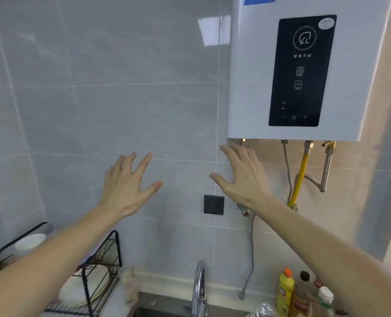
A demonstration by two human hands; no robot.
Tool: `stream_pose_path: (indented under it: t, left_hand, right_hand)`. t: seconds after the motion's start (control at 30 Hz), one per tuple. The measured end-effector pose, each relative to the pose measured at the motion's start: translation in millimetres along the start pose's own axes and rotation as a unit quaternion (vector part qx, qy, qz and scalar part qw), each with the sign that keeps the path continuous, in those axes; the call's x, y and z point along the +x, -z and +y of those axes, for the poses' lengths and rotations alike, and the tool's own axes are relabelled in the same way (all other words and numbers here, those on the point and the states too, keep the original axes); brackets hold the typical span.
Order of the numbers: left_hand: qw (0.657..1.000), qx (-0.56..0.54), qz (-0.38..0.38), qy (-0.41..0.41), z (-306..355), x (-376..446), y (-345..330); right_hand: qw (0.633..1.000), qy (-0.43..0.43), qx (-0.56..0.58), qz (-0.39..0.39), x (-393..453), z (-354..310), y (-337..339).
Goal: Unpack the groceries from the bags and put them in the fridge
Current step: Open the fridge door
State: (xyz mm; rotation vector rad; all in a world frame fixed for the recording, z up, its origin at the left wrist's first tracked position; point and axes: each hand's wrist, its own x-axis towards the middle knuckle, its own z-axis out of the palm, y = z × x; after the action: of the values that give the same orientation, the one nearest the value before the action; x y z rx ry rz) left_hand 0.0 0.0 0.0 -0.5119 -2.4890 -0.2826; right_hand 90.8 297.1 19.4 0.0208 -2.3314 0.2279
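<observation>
My left hand (pixel 127 185) is raised in front of the grey tiled wall, fingers spread, holding nothing. My right hand (pixel 242 177) is held up beside it, also spread and empty, just below the lower left corner of a white wall heater (pixel 254 88). No grocery bags and no fridge are in view.
A chrome tap (pixel 199 289) rises over the sink (pixel 148 311) at the bottom. A black dish rack (pixel 103 271) with plates stands at the lower left. Several bottles (pixel 286 291) stand at the lower right. A black socket (pixel 213 204) and yellow and metal pipes (pixel 302 170) are on the wall.
</observation>
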Motion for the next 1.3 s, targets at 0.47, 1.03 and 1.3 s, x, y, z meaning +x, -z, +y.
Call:
stream_pose_path:
  t: [0.47,1.03,1.3]
  left_hand:
    - [0.981,0.119,0.030,0.150,-172.1,-244.6,194.6]
    - [0.859,0.311,0.067,0.400,-328.8,-632.0,482.4]
    - [0.753,0.399,0.074,0.517,-284.9,-756.9,555.5]
  right_hand:
    - [0.978,0.097,0.177,-0.043,-79.4,-285.1,-11.7]
    - [0.852,0.345,0.375,-0.117,-254.4,-740.6,61.3]
    - [0.745,0.448,0.470,-0.155,-337.1,-847.0,104.3]
